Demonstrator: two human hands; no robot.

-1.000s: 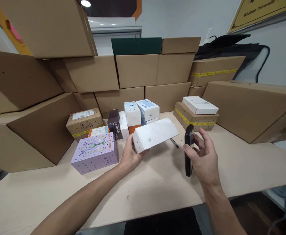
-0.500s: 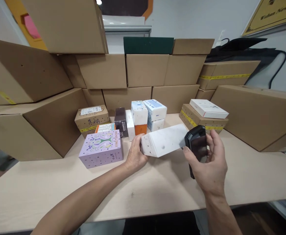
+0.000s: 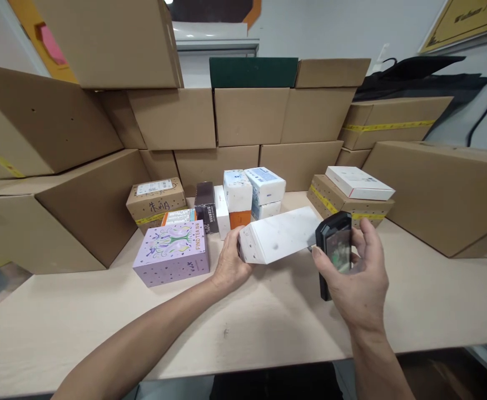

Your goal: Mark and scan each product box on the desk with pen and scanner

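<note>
The left hand (image 3: 230, 261) grips one end of a white box (image 3: 285, 234), tilted over the table (image 3: 268, 333); its inside is hidden; the right hand (image 3: 359, 280) pinches a black device (image 3: 323, 256) between thumb and fingers, near the box's other end; a flat white carton (image 3: 359, 182) lies on a taped brown box (image 3: 342, 203).

White carton (image 3: 287, 236) in left hand (image 3: 230, 264), black handheld device (image 3: 336, 248) in right hand (image 3: 359, 283).
From where I stand: carton long, plain, grey smudge on broad side, small dark marks on left end, tilted, right end higher; device chunky, near upright, blurry greenish screen, beside carton's right end, contact unclear.
</note>
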